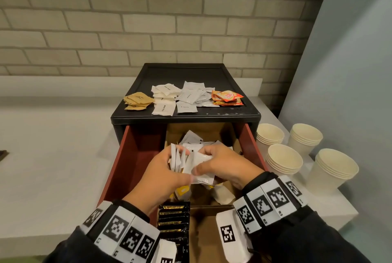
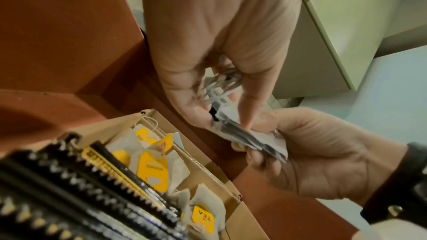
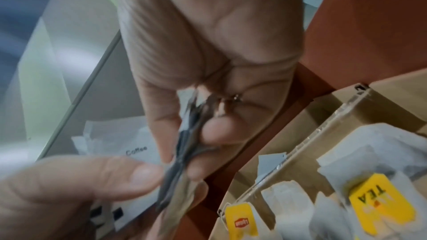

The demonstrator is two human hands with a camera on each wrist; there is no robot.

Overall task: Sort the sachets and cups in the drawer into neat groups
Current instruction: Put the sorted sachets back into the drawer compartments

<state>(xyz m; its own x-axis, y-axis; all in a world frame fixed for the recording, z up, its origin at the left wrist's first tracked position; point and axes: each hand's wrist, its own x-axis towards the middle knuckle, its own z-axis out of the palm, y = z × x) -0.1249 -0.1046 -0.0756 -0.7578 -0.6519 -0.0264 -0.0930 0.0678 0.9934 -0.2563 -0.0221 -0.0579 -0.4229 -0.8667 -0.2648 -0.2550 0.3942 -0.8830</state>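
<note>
Both hands meet in the centre of the frame above the open drawer (image 1: 127, 156): the left hand (image 1: 161, 173) and the right hand (image 1: 222, 167) together grip a bundle of white sachets (image 1: 191, 163); paper cups (image 1: 284, 158) stand at right

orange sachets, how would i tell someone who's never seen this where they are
Find the black cabinet against the brick wall; sachets lie in a row of piles on its top. The orange sachets are the rightmost pile, the only brightly printed one, beside white sachets.
</note>
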